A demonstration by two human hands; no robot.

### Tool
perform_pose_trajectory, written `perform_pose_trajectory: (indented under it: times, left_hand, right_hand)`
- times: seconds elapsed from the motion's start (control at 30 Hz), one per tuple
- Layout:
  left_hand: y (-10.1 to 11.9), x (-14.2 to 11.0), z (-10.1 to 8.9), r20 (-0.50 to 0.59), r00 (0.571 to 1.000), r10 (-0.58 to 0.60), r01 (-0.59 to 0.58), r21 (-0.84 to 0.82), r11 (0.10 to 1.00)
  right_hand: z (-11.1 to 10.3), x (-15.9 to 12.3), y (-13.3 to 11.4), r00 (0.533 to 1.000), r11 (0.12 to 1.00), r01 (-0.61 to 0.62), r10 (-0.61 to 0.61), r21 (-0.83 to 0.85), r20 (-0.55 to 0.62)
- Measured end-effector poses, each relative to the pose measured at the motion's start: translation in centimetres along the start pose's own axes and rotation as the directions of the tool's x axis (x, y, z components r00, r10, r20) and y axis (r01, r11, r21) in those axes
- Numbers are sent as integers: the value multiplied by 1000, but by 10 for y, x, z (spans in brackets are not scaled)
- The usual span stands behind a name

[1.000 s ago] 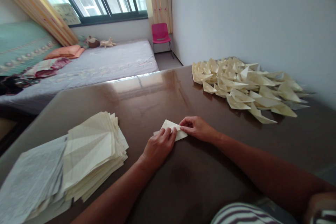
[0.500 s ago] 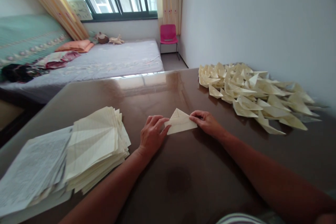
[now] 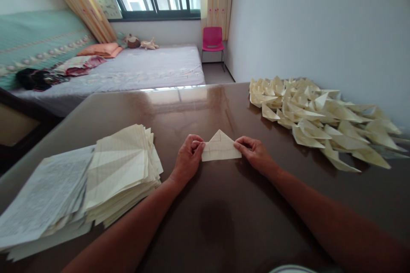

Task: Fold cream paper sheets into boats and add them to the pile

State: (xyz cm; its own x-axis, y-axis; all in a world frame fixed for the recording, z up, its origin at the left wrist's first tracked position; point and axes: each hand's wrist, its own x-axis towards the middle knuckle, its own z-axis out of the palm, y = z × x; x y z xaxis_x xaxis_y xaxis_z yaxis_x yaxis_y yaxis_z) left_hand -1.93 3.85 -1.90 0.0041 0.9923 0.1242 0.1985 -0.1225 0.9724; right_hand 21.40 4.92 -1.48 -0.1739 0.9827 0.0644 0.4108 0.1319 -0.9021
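Note:
A folded sheet of cream paper [image 3: 221, 148] is held up between both hands over the middle of the table. It has a pointed triangular top and a straight strip along its lower edge. My left hand [image 3: 189, 155] pinches the left end of the strip between thumb and fingers. At the opposite end, my right hand [image 3: 254, 152] grips the corner the same way, with its thumb on the near side.
On the left of the brown table [image 3: 205, 217] lie a stack of cream paper sheets [image 3: 118, 166] and a pile of printed sheets [image 3: 48, 192]. Many folded paper boats [image 3: 314, 115] crowd the right side. Beyond are a bed [image 3: 166, 66] and a pink chair [image 3: 212, 40].
The left fingers have shifted to a pinch at the paper's left end, and the paper has turned more level. The whole view has swung slightly left.

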Motion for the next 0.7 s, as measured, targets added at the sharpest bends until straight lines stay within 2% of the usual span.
perform_pose_trajectory:
  times: [0.1, 0.2, 0.33, 0.5, 0.7]
  left_hand:
    - [-1, -1, 2, 5, 999, 35, -35, 21, 999]
    - [-1, -2, 4, 9, 1000, 22, -22, -20, 1000]
    - [1, -1, 4, -8, 999, -50, 47, -178, 983]
    - [0, 1, 4, -30, 984, -176, 154, -365, 918]
    - [4, 0, 3, 31, 969, -246, 238, -391, 889]
  right_hand:
    - [2, -1, -1, 999, 1000, 6, -6, 4, -37]
    - [3, -2, -2, 997, 1000, 23, -22, 16, -75]
    - [3, -3, -2, 996, 998, 36, -31, 46, -88]
    - [4, -2, 0, 995, 998, 26, -20, 64, -95]
    - [4, -2, 1, 993, 996, 25, -15, 84, -113]
